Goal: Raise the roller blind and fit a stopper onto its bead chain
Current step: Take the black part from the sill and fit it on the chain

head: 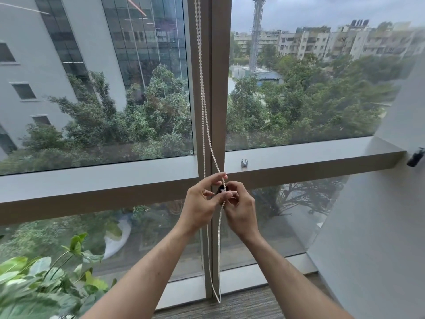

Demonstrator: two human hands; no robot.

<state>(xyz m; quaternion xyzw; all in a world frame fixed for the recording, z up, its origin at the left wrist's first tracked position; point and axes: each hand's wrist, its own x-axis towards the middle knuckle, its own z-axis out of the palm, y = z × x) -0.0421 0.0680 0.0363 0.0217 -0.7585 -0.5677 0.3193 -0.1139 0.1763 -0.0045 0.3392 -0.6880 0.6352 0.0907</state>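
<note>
A white bead chain (202, 93) hangs as a long loop in front of the window's centre post, down to near the floor. My left hand (202, 201) pinches the right strand of the chain at transom height. My right hand (240, 206) presses against it from the right, fingers closed around a small black stopper (222, 188) that sits on that same strand. Only a part of the stopper shows between the fingers. The roller blind itself is out of view above; both panes are uncovered.
The window's centre post (217, 88) and horizontal transom (99, 180) stand right behind my hands. A small metal clip (244, 162) sits on the right sill. A leafy plant (39, 279) fills the lower left. A grey wall (377, 226) closes the right side.
</note>
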